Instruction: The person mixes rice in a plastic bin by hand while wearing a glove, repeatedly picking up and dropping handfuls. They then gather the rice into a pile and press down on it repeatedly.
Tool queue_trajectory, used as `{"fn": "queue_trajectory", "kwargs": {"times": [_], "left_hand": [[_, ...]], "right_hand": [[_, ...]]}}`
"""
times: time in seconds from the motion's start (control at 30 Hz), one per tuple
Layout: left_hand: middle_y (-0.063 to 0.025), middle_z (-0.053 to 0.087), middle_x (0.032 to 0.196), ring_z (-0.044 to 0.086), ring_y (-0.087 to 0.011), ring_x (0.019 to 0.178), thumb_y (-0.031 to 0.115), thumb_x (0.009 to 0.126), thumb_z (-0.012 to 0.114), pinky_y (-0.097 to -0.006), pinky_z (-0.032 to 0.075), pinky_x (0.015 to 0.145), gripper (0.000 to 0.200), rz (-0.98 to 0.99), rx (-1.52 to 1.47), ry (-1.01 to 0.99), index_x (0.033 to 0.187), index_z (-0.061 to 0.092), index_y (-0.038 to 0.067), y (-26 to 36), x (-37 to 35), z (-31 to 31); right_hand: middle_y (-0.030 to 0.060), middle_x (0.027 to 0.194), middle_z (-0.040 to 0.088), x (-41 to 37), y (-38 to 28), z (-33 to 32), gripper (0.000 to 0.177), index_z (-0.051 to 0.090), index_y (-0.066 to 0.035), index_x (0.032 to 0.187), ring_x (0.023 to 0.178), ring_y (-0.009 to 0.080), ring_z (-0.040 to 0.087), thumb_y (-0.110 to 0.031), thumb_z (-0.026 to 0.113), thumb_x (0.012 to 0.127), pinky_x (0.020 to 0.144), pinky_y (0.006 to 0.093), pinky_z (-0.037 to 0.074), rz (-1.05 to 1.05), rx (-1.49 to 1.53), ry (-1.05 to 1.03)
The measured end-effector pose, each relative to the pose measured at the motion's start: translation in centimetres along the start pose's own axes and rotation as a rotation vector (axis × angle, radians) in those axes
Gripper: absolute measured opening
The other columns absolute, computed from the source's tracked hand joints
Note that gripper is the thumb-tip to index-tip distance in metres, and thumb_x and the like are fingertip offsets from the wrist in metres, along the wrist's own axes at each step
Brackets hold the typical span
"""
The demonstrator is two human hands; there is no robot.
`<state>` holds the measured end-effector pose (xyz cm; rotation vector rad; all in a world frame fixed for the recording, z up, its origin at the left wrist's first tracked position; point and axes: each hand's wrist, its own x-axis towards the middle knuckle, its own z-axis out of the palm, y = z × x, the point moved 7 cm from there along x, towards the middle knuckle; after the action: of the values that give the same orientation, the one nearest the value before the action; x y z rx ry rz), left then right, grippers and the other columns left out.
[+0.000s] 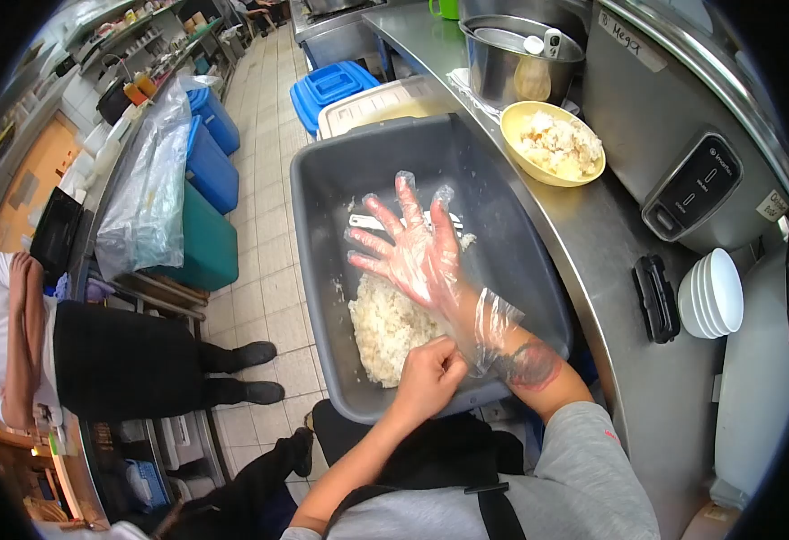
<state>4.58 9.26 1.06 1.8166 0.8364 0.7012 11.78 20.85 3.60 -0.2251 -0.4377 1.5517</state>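
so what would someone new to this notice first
Probably the right hand, fingers spread wide in a clear plastic glove over the big grey tub, with the bare left hand closed beside the glove's cuff. Next would likely be the pale heap of rice in the near part of the tub, then the yellow bowl of pale food on the steel counter to the right.

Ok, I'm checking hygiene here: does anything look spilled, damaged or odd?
A few rice clumps lie apart from the main mound, but inside the grey tub. The right hand wears a clear glove while the left hand is bare, which looks mismatched. I can make out no damage.
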Motion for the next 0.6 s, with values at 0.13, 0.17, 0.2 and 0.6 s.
{"fn": "queue_trajectory", "kwargs": {"times": [0.13, 0.17, 0.2, 0.6], "left_hand": [[-0.0167, 0.056, 0.075, 0.057, -0.0314, 0.068, 0.004, 0.085, 0.063, -0.0379, 0.046, 0.064, 0.013, 0.166, 0.112, -0.134, 0.078, 0.054, -0.003, 0.8, -0.2, 1.1], [-0.0167, 0.057, 0.076, 0.057, -0.0326, 0.070, 0.006, 0.085, 0.064, -0.0393, 0.046, 0.066, 0.014, 0.235, 0.130, -0.146, 0.079, 0.055, -0.002, 1.4, -0.5, 1.5], [-0.0126, 0.057, 0.083, 0.058, -0.0297, 0.077, 0.013, 0.087, 0.068, -0.0417, 0.046, 0.070, 0.016, 0.327, 0.330, -0.213, 0.083, 0.057, 0.002, 2.4, -1.4, 2.0], [-0.0063, 0.055, 0.083, 0.055, -0.0222, 0.073, 0.017, 0.078, 0.075, -0.0339, 0.044, 0.067, 0.021, 0.709, 0.645, -0.050, 0.079, 0.057, 0.008, 3.8, -5.9, 2.7]], "right_hand": [[0.0191, 0.139, 0.055, 1.6, 0.0, -4.9, 0.073, 0.050, -0.010, 0.146, 0.115, 0.0303, 0.062, -0.064, 0.053, 0.097, 0.104, 0.0415, 0.047, 0.260, -0.349, 0.077], [0.0141, 0.116, 0.067, 2.4, -1.0, -7.6, 0.069, 0.065, -0.007, 0.129, 0.105, 0.0217, 0.065, -0.066, 0.058, 0.094, 0.095, 0.0368, 0.052, 0.245, -0.707, 0.133], [0.0117, 0.106, 0.070, 1.5, -2.6, -7.8, 0.062, 0.070, -0.006, 0.119, 0.102, 0.0158, 0.064, -0.063, 0.059, 0.095, 0.089, 0.0334, 0.053, 0.098, -0.940, 0.172], [0.0282, 0.146, 0.045, -9.2, 0.2, -24.8, 0.118, 0.043, -0.003, 0.149, 0.129, 0.0402, 0.048, -0.086, 0.067, 0.068, 0.103, 0.0556, 0.040, 1.333, -1.271, 0.461]]}}
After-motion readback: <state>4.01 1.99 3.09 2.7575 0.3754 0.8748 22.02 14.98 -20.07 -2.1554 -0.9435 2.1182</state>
